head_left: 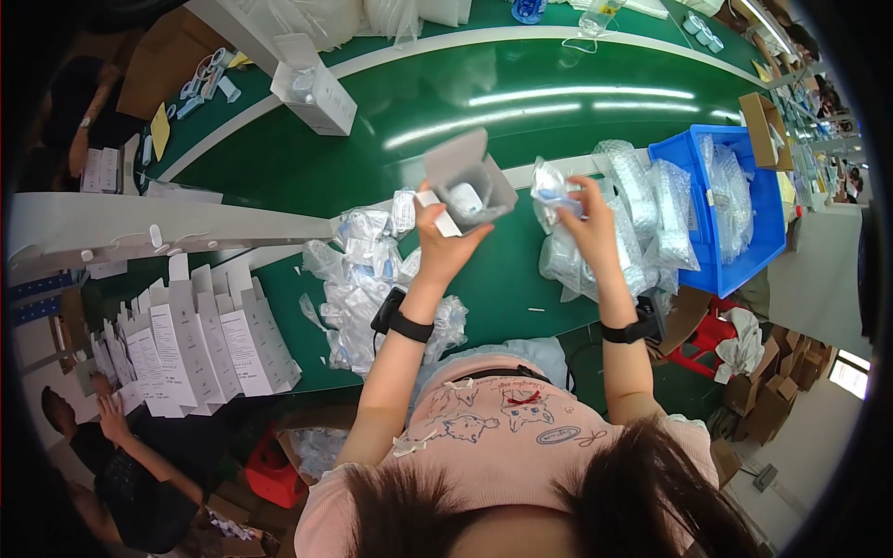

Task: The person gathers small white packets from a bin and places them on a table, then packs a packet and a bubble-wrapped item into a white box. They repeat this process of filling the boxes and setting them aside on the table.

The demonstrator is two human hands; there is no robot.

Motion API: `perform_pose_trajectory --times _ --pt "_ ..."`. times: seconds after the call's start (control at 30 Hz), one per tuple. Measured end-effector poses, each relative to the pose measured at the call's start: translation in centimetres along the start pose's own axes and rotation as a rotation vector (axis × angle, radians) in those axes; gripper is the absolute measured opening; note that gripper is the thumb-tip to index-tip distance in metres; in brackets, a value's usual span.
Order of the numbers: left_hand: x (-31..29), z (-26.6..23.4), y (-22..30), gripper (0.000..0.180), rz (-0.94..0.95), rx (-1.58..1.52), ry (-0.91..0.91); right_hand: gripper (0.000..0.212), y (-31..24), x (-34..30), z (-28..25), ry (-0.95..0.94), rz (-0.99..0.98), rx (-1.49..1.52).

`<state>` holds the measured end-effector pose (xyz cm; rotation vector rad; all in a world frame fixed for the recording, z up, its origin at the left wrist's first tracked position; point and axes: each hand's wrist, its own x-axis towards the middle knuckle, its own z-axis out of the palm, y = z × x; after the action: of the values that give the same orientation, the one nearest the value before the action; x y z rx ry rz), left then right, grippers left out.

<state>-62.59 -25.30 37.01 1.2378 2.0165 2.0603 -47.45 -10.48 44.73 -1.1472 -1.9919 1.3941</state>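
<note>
My left hand [445, 237] grips an open white box [498, 191] by its near left side, fingers wrapped round it. The box is tilted with its mouth toward me, and a white item [464, 199] shows inside. To the right, my right hand [592, 221] pinches a small clear plastic bag [551, 191] with something white and bluish in it; its exact kind cannot be made out. Below my left hand lies a pile of small clear bags [372, 288] with white contents. Bubble-wrap pouches [628, 228] lie beside and behind my right hand.
A blue crate [758, 232] holding bubble-wrap pouches stands at the right. Open white boxes [200, 339] stand in rows at the left. Another open box [316, 98] stands farther back on the green table [502, 307]. A co-worker's hand [113, 418] reaches in at the lower left.
</note>
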Motion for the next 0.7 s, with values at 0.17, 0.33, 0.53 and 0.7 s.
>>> perform_pose_trajectory --times 0.17,0.33,0.53,0.7 --pt "0.9 -1.2 4.7 0.057 -0.07 0.233 -0.236 0.025 -5.0 -0.2 -3.1 -0.161 -0.164 0.084" --pt "2.9 -2.0 7.0 0.021 -0.246 0.403 -0.282 0.024 -7.2 0.4 -1.6 -0.418 -0.658 -0.112" --pt "5.1 -2.4 6.4 0.009 -0.6 0.184 -0.145 0.011 -7.2 1.3 3.2 -0.581 -1.195 -0.533" --pt "5.1 -2.9 5.8 0.009 -0.627 0.235 -0.1 0.014 -6.7 1.0 5.1 -0.838 -1.121 -0.579"
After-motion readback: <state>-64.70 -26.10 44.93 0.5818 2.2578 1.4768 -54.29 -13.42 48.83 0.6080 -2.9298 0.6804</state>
